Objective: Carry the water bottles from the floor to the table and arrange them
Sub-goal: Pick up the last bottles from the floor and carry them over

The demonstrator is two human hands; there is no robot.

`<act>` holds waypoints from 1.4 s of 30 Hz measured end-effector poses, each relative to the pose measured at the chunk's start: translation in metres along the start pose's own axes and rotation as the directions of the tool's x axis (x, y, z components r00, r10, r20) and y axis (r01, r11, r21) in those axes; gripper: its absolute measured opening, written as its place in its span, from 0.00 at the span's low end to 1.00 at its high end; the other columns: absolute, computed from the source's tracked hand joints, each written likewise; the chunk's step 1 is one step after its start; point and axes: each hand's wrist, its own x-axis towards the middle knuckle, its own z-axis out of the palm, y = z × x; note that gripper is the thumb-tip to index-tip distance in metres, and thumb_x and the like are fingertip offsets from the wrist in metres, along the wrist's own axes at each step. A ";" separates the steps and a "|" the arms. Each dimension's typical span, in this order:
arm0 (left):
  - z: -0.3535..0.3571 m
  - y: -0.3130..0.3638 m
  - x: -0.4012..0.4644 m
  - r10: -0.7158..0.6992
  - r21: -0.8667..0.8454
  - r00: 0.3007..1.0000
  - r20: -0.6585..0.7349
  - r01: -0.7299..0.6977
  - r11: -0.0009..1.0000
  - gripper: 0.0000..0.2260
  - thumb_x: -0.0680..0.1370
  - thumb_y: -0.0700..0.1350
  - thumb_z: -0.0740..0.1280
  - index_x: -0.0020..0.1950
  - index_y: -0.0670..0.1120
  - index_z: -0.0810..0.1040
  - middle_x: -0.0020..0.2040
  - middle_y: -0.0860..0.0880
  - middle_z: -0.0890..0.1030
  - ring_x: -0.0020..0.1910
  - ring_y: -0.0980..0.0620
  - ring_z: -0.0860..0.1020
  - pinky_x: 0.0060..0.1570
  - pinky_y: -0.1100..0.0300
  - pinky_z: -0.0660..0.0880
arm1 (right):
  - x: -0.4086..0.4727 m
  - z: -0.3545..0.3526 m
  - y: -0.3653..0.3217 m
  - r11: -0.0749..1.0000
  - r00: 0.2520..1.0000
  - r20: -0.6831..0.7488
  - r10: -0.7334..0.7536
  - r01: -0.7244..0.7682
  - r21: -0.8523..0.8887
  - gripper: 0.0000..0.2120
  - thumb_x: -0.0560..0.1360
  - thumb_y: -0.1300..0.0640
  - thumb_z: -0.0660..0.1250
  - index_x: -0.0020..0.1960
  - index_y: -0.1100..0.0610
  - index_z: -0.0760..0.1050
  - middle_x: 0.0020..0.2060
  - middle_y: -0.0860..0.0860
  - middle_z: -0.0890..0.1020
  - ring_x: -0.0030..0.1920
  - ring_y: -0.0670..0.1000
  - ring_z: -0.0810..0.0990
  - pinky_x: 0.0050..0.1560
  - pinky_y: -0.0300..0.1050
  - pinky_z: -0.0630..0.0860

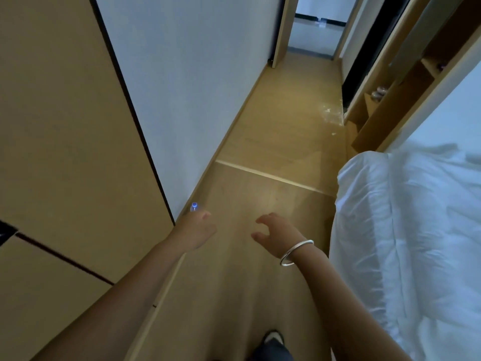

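Above the floor (260,152), both hands reach forward: left hand (195,230) at bottle (194,206), grip unclear; right hand (276,234) loose, empty.

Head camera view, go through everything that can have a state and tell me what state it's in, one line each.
water bottle: only its blue cap end shows past the left hand, by the wall base; upright or lying, cannot tell.
left hand: reaching at the bottle; grip hidden.
right hand: open, fingers loosely spread, holding nothing.
bracelet: on the right wrist.
bed cover: rumpled.
far doorway: open.
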 end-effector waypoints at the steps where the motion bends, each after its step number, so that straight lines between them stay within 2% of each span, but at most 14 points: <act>1: 0.001 0.003 0.014 -0.025 -0.010 1.000 0.009 0.025 1.000 0.09 0.76 0.43 0.64 0.39 0.54 0.68 0.41 0.55 0.72 0.49 0.52 0.71 0.51 0.60 0.68 | 0.016 -0.005 0.005 1.000 1.000 0.009 -0.010 0.010 -0.003 0.22 0.76 0.48 0.63 0.67 0.56 0.69 0.64 0.53 0.73 0.63 0.53 0.72 0.63 0.42 0.66; 3: 0.004 0.009 0.043 -0.074 -0.017 0.997 0.027 0.075 0.997 0.12 0.76 0.40 0.63 0.36 0.52 0.64 0.40 0.54 0.70 0.47 0.51 0.70 0.45 0.62 0.67 | 0.049 -0.016 0.018 0.999 0.999 0.025 -0.031 0.032 -0.017 0.22 0.76 0.48 0.63 0.67 0.56 0.69 0.63 0.53 0.73 0.63 0.53 0.72 0.64 0.43 0.66; 6: 0.014 0.018 0.086 -0.131 -0.051 0.991 0.008 0.131 0.990 0.01 0.74 0.41 0.62 0.44 0.45 0.72 0.45 0.47 0.76 0.45 0.51 0.74 0.43 0.60 0.68 | 0.104 -0.039 0.040 0.997 0.997 0.059 -0.054 0.057 -0.058 0.22 0.76 0.48 0.63 0.67 0.56 0.69 0.63 0.53 0.73 0.64 0.53 0.71 0.64 0.43 0.65; 8: 0.024 0.028 0.115 -0.174 -0.102 0.984 0.036 0.177 0.979 0.11 0.75 0.43 0.63 0.55 0.42 0.75 0.51 0.42 0.78 0.42 0.51 0.75 0.40 0.61 0.70 | 0.144 -0.055 0.053 0.991 0.993 0.082 -0.088 0.096 -0.099 0.22 0.76 0.48 0.63 0.67 0.56 0.69 0.63 0.54 0.73 0.64 0.54 0.70 0.64 0.43 0.64; 10: 0.035 0.041 0.141 -0.233 -0.141 0.971 0.049 0.237 0.961 0.14 0.74 0.43 0.64 0.58 0.39 0.74 0.55 0.37 0.77 0.43 0.48 0.76 0.38 0.57 0.73 | 0.182 -0.070 0.064 0.975 0.983 0.127 -0.136 0.155 -0.161 0.22 0.76 0.48 0.61 0.67 0.56 0.68 0.63 0.54 0.72 0.64 0.54 0.70 0.63 0.44 0.65; 12: 0.043 0.051 0.166 -0.274 -0.176 0.962 0.018 0.273 0.946 0.13 0.73 0.43 0.65 0.56 0.40 0.75 0.54 0.38 0.77 0.46 0.46 0.78 0.40 0.55 0.74 | 0.217 -0.084 0.069 0.954 0.967 0.187 -0.175 0.213 -0.210 0.22 0.76 0.48 0.61 0.67 0.56 0.68 0.63 0.55 0.72 0.64 0.55 0.70 0.64 0.45 0.65; 14: 0.043 0.058 0.188 -0.301 -0.184 0.953 -0.018 0.293 0.938 0.11 0.73 0.45 0.65 0.54 0.47 0.75 0.50 0.47 0.77 0.43 0.54 0.75 0.36 0.64 0.71 | 0.254 -0.098 0.071 0.932 0.946 0.245 -0.214 0.272 -0.239 0.22 0.76 0.48 0.60 0.68 0.56 0.67 0.64 0.55 0.72 0.65 0.55 0.70 0.65 0.46 0.65; 16: 0.036 0.064 0.207 -0.333 -0.200 0.942 -0.047 0.318 0.927 0.09 0.74 0.45 0.65 0.54 0.49 0.74 0.50 0.51 0.74 0.45 0.55 0.74 0.41 0.62 0.72 | 0.288 -0.107 0.069 0.917 0.924 0.296 -0.244 0.319 -0.239 0.22 0.77 0.49 0.60 0.68 0.57 0.67 0.64 0.56 0.71 0.66 0.56 0.69 0.67 0.48 0.65; 19: 0.022 0.063 0.223 -0.408 -0.228 0.907 -0.104 0.378 0.897 0.12 0.75 0.43 0.65 0.57 0.45 0.75 0.53 0.46 0.76 0.50 0.49 0.76 0.54 0.55 0.72 | 0.325 -0.110 0.056 0.896 0.883 0.354 -0.308 0.394 -0.204 0.22 0.76 0.49 0.62 0.66 0.59 0.69 0.62 0.57 0.73 0.64 0.56 0.70 0.64 0.46 0.66; 22: 0.007 0.055 0.236 -0.486 -0.259 0.865 -0.129 0.443 0.858 0.18 0.74 0.48 0.65 0.61 0.41 0.75 0.55 0.45 0.76 0.55 0.47 0.75 0.56 0.57 0.70 | 0.359 -0.106 0.041 0.878 0.849 0.403 -0.343 0.442 -0.185 0.21 0.76 0.48 0.62 0.65 0.58 0.69 0.62 0.55 0.73 0.63 0.55 0.71 0.62 0.44 0.66; 25: -0.003 0.041 0.253 -0.535 -0.321 0.831 -0.150 0.471 0.822 0.07 0.73 0.48 0.64 0.48 0.46 0.76 0.52 0.43 0.77 0.53 0.47 0.76 0.55 0.55 0.70 | 0.390 -0.099 0.022 0.852 0.805 0.462 -0.372 0.494 -0.174 0.21 0.77 0.49 0.61 0.66 0.59 0.69 0.62 0.55 0.73 0.64 0.54 0.71 0.63 0.45 0.66; 30: -0.009 0.008 0.291 -0.604 -0.370 0.792 -0.092 0.536 0.759 0.21 0.76 0.44 0.65 0.68 0.41 0.69 0.64 0.43 0.74 0.62 0.45 0.73 0.59 0.57 0.68 | 0.441 -0.086 -0.005 0.840 0.759 0.545 -0.356 0.516 -0.170 0.22 0.77 0.50 0.61 0.67 0.59 0.68 0.64 0.56 0.72 0.65 0.54 0.70 0.64 0.46 0.66; 36: -0.018 -0.034 0.334 -0.717 -0.464 0.696 -0.034 0.625 0.628 0.25 0.76 0.44 0.65 0.72 0.43 0.62 0.67 0.41 0.71 0.64 0.42 0.71 0.61 0.54 0.69 | 0.501 -0.061 -0.022 0.852 0.737 0.605 -0.301 0.493 -0.177 0.22 0.76 0.49 0.62 0.66 0.58 0.69 0.64 0.55 0.73 0.64 0.52 0.72 0.63 0.43 0.67; 42: 0.007 -0.096 0.372 -0.795 -0.462 0.607 0.016 0.709 0.532 0.23 0.73 0.43 0.65 0.66 0.37 0.67 0.61 0.37 0.76 0.59 0.39 0.74 0.58 0.50 0.72 | 0.544 0.004 -0.017 0.807 0.657 0.709 -0.256 0.549 -0.218 0.22 0.77 0.48 0.60 0.68 0.57 0.67 0.64 0.53 0.72 0.65 0.52 0.70 0.65 0.45 0.68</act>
